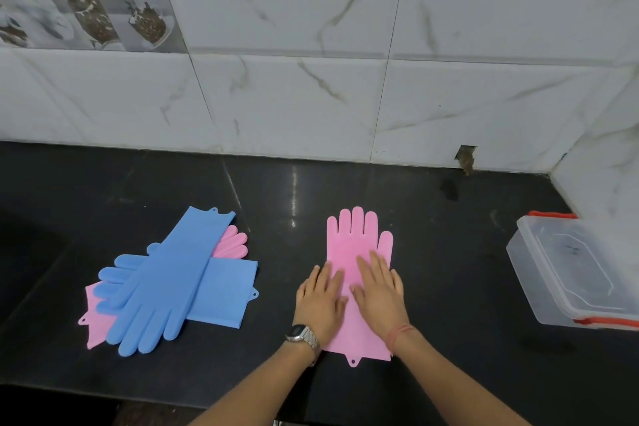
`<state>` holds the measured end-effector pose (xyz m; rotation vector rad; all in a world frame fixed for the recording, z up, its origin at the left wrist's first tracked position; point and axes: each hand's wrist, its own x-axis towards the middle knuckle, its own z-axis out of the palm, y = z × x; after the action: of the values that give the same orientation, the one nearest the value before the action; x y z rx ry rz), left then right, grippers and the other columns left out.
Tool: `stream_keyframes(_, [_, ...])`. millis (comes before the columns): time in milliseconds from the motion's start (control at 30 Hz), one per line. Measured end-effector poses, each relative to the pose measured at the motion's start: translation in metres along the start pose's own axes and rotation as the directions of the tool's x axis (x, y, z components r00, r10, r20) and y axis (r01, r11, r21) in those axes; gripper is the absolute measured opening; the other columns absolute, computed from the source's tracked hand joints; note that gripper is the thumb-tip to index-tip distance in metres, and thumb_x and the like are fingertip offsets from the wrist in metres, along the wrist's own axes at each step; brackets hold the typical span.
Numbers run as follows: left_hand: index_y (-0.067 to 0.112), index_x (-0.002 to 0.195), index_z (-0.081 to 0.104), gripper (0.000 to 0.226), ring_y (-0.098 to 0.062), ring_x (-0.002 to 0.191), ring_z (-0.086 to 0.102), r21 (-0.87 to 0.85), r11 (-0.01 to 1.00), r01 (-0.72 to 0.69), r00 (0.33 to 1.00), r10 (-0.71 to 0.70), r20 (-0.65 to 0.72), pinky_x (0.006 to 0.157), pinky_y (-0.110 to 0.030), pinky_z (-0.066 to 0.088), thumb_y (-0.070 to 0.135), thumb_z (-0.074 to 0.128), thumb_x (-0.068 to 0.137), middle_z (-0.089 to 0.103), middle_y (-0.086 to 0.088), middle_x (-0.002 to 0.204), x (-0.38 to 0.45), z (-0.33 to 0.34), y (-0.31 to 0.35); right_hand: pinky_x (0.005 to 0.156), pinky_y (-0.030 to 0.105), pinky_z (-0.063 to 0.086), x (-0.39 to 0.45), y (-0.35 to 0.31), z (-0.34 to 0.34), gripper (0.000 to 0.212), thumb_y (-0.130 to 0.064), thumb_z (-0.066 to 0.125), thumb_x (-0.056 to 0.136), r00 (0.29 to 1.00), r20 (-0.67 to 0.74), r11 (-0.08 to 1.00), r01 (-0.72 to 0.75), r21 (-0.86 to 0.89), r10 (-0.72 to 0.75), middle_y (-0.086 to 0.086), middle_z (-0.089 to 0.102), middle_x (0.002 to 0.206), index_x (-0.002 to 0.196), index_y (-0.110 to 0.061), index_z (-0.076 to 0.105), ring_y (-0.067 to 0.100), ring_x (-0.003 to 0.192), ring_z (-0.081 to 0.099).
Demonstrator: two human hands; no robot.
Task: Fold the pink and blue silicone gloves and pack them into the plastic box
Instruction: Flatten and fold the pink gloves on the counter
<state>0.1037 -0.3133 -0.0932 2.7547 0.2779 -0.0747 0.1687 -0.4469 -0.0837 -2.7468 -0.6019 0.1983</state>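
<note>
This is looking like a home kitchen. A polished black stone desk (345, 190) is running along a wall of white marble-look tiles (449, 45), meeting a side wall at 3 o'clock to form a corner. At 10 o'clock, decorative tiles (86, 0) are showing printed jars of spices or grains, a common kitchen motif. Silicone washing-up gloves, pink (356, 252) and blue (166, 280), are lying on the desk at 6 and 8 o'clock. A clear plastic food box (570, 273) with a red seal is sitting at 3 o'clock.
</note>
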Motion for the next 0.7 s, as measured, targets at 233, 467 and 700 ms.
stream_keyframes(233, [0.025, 0.153, 0.001, 0.058, -0.023, 0.149, 0.002, 0.14, 0.99, -0.016, 1.0, 0.015, 0.008, 0.116, -0.042, -0.004, 0.046, 0.008, 0.099, -0.001, 0.001, 0.161, 0.0, 0.009, -0.007, 0.117, 0.036, -0.013, 0.004, 0.004, 0.025, 0.062, -0.05, 0.015, 0.102, 0.998, 0.042, 0.99, 0.045, -0.136, -0.04, -0.005, -0.018, 0.161, 0.15, -0.029, -0.017, 0.014, 0.145, -0.022])
stream_keyframes(467, [0.023, 0.153, 0.009, 0.057, -0.026, 0.148, 0.009, 0.14, 0.99, 0.017, 0.999, -0.024, 0.048, 0.117, -0.047, 0.003, 0.043, 0.012, 0.1, 0.008, -0.002, 0.161, 0.009, 0.006, -0.003, 0.121, 0.038, -0.007, 0.013, 0.001, 0.022, 0.061, -0.047, 0.013, 0.102, 0.999, 0.013, 0.98, 0.052, -0.192, -0.05, -0.003, -0.017, 0.161, 0.152, -0.025, -0.014, 0.016, 0.147, -0.018])
stream_keyframes(700, [0.024, 0.141, 0.043, 0.044, -0.02, 0.139, 0.035, -0.011, 0.998, -0.06, 0.998, 0.06, 0.011, 0.116, -0.034, 0.021, 0.034, 0.036, 0.099, 0.04, 0.001, 0.151, 0.008, -0.043, -0.048, 0.122, 0.041, -0.001, 0.014, -0.003, 0.019, 0.064, -0.046, 0.017, 0.101, 0.999, 0.011, 0.981, 0.048, -0.186, -0.046, -0.001, -0.01, 0.163, 0.154, -0.023, -0.01, 0.017, 0.149, -0.011])
